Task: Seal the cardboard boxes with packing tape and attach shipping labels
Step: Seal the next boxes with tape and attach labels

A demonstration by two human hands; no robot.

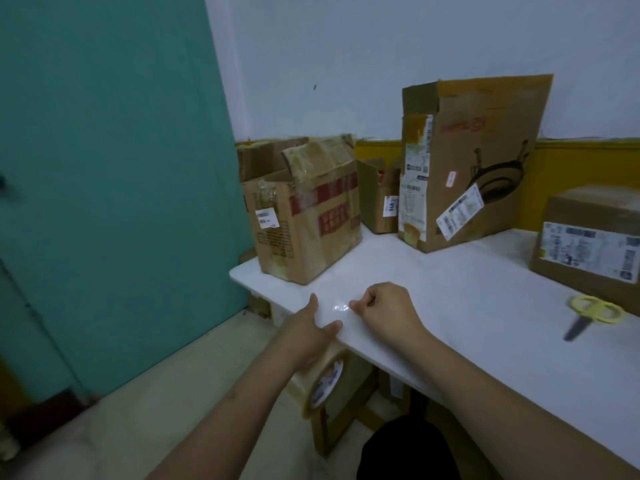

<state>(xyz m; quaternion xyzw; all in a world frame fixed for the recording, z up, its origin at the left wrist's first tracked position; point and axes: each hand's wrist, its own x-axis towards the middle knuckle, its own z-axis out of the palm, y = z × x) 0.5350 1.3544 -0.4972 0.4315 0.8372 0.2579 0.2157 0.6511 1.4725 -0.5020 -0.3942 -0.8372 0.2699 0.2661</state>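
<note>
My left hand [308, 330] grips a roll of clear packing tape [320, 384] just below the front edge of the white table [467, 306]. My right hand [384, 310] pinches the loose, shiny tape end [341, 308] over the table edge. A worn cardboard box [304, 216] with open flaps and a small white label stands at the table's left end. A tall open box [471, 161] bearing several labels stands behind the middle. A closed box [588, 244] with a wide shipping label sits at the right.
Yellow-handled scissors [588, 315] lie on the table at the right. A small open box [381, 199] sits between the two left boxes. More cardboard [346, 410] is stored under the table. A teal door [104, 185] fills the left.
</note>
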